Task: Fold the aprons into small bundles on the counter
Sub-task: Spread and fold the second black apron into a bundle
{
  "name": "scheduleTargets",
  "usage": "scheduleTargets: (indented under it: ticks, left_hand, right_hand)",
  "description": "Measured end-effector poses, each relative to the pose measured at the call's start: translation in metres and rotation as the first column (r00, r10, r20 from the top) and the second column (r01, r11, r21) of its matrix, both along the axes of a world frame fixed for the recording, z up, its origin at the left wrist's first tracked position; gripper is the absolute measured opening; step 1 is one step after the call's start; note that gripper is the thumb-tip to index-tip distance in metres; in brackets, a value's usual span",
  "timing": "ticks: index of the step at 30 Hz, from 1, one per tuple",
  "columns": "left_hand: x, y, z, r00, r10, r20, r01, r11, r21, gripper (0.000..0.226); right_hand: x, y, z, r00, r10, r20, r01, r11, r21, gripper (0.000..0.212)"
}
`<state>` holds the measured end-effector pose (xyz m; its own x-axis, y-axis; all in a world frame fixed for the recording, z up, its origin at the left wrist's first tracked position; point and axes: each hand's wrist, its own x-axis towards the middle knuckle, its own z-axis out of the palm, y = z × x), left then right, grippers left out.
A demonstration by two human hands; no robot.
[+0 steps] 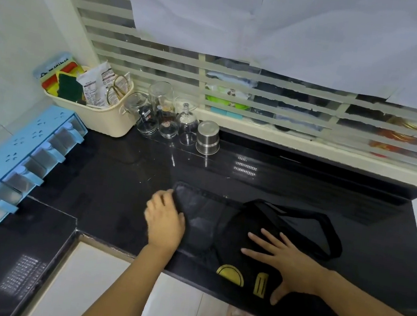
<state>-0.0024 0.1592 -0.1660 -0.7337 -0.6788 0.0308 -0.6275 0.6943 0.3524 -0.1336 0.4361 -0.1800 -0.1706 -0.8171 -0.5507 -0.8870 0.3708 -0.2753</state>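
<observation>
1. Under both hands, near the front lip of the black counter (119, 186), lies a black apron (240, 231), rumpled and only partly gathered, not yet a bundle.
2. The right hand (287, 255) rests flat on the cloth, fingers straight and spread wide. It grips nothing and only pins the fabric down.
3. The left hand (165, 218) sits at the apron's left hem with fingers curled over the edge. It seems to pinch the hem, though blur leaves the grip uncertain.
4. By my judgement this is an early fold, with one side anchored and the other ready to cross.
5. The next move likely calls for carrying the pinched hem toward the right hand, then tucking in the strap so nothing trails.
6. Beyond the right fingertips, the neck strap (325, 226) loops loose on the counter.
7. Between the two wrists, yellow patches (230, 274) show on the cloth at the counter's lip.
8. Just right of the left hand the fabric has a faint sheen. It looks thin and limp, and dark on dark makes its edges hard to read.
</observation>
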Motion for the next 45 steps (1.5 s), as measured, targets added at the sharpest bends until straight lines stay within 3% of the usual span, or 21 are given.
scheduleTargets:
  ticks: [2,4,7,10,13,17,20,22,25,27,30,32,34,36,38,40,42,45]
  left_hand:
    - [0.010,0.026,0.007,0.954,-0.295,-0.051,0.298,0.953,0.058,0.054]
    - [0.025,0.051,0.008,0.848,-0.530,0.005,0.517,0.830,0.210,0.068]
    - [0.049,0.069,-0.001,0.710,-0.673,0.207,0.623,0.737,0.260,0.103]
    - [0.069,0.066,-0.012,0.652,-0.663,0.368,0.651,0.738,0.175,0.105]
    - [0.089,0.056,-0.020,0.687,-0.609,0.397,0.630,0.771,0.091,0.097]
    - [0.107,0.040,-0.033,0.639,-0.642,0.424,0.680,0.729,0.078,0.145]
    - [0.111,0.032,-0.034,0.592,-0.684,0.425,0.697,0.700,0.156,0.134]
    - [0.111,0.029,-0.032,0.600,-0.699,0.388,0.724,0.682,0.109,0.115]
    - [0.112,0.026,-0.033,0.597,-0.708,0.377,0.731,0.674,0.109,0.109]
    - [0.114,0.022,-0.037,0.620,-0.695,0.363,0.711,0.694,0.114,0.108]
    - [0.115,0.020,-0.034,0.602,-0.693,0.396,0.718,0.688,0.112,0.097]
    - [0.113,0.017,-0.032,0.592,-0.706,0.390,0.717,0.682,0.147,0.092]
    - [0.112,0.014,-0.032,0.576,-0.719,0.389,0.724,0.670,0.167,0.093]
    - [0.113,0.012,-0.033,0.560,-0.729,0.394,0.726,0.661,0.191,0.094]
    - [0.112,0.010,-0.033,0.575,-0.743,0.343,0.707,0.662,0.249,0.090]
    - [0.109,0.007,-0.032,0.625,-0.745,0.231,0.663,0.663,0.347,0.084]
    - [0.105,0.002,-0.031,0.746,-0.663,0.063,0.551,0.667,0.501,0.076]
    - [0.099,-0.005,-0.023,0.934,-0.328,-0.139,0.319,0.595,0.738,0.050]
  right_hand:
    - [0.005,-0.003,0.000,0.999,-0.028,-0.022,0.028,1.000,0.000,0.108]
    - [0.015,-0.008,0.001,0.996,-0.065,-0.058,0.064,0.998,-0.012,0.104]
    - [0.042,-0.019,0.003,0.985,-0.143,-0.096,0.140,0.989,-0.041,0.092]
    - [0.080,-0.033,0.008,0.984,-0.167,-0.066,0.160,0.983,-0.094,0.084]
    - [0.112,-0.038,0.014,0.991,-0.135,-0.006,0.134,0.983,-0.122,0.076]
    - [0.114,-0.030,0.020,0.962,-0.274,0.014,0.270,0.936,-0.224,0.061]
    - [0.081,-0.020,0.016,0.958,-0.246,-0.146,0.210,0.952,-0.221,0.072]
    - [0.054,-0.016,0.016,0.951,-0.212,-0.224,0.191,0.975,-0.109,0.077]
    - [0.018,-0.014,0.023,0.902,-0.213,-0.376,0.258,0.963,0.074,0.065]
    - [0.003,-0.015,0.031,0.855,-0.259,-0.449,0.296,0.955,0.013,0.047]
    - [0.002,-0.020,0.037,0.781,-0.270,-0.563,0.131,0.953,-0.274,0.018]
    - [0.006,-0.031,0.038,0.812,-0.279,-0.513,0.033,0.899,-0.438,0.032]
    - [0.013,-0.042,0.041,0.908,-0.174,-0.380,-0.020,0.890,-0.456,0.046]
    - [0.019,-0.050,0.044,0.987,0.035,-0.159,-0.078,0.960,-0.269,0.075]
    - [0.024,-0.061,0.042,0.967,0.251,-0.035,-0.251,0.968,-0.002,0.106]
    - [0.022,-0.066,0.032,0.953,0.303,0.011,-0.303,0.952,0.049,0.123]
    - [0.018,-0.067,0.022,0.971,0.230,0.061,-0.229,0.973,-0.021,0.123]
    - [0.013,-0.075,0.016,0.980,0.045,0.192,-0.008,0.982,-0.191,0.099]
